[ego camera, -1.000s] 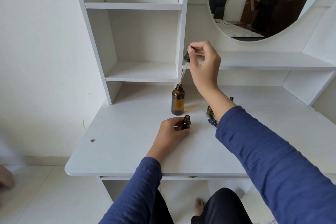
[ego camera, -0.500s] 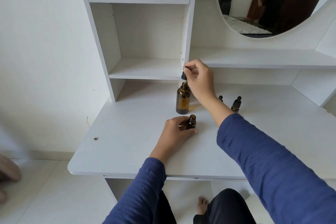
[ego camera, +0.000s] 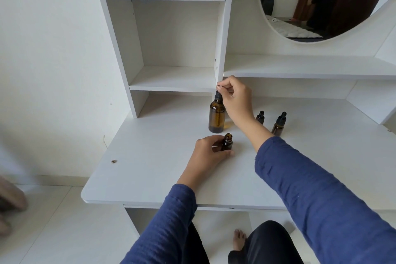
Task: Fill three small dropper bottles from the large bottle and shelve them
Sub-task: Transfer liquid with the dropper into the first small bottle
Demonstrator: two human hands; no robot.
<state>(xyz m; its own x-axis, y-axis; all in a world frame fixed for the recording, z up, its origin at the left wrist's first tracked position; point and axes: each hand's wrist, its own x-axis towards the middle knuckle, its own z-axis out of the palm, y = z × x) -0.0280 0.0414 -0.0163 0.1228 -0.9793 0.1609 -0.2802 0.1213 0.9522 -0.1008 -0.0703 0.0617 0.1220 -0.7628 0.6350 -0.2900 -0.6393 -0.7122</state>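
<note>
The large bottle (ego camera: 216, 118) stands upright on the desk (ego camera: 150, 167), its dropper (ego camera: 218, 94) seated in the neck. Our right hand (ego camera: 235, 100) pinches the dropper bulb. Our left hand (ego camera: 209, 152) grips the uncapped small bottle (ego camera: 227, 143) just in front. To the right stand a capped small bottle (ego camera: 260, 117) and a second capped bottle (ego camera: 279, 124). We judge this to be the drawing step. Next, lift the dropper straight up and centre its tip over the narrow open neck.

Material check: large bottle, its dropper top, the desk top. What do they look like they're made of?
Large bottle: likely amber glass, glossy; see-through brown, pipette visible inside. Tinted plastic not ruled out.
Dropper top: black, matte; probably rubber bulb on plastic collar, partly hidden by the right hand.
Desk: probably white laminated board, satin; flat even white, thin slab edge.
</note>
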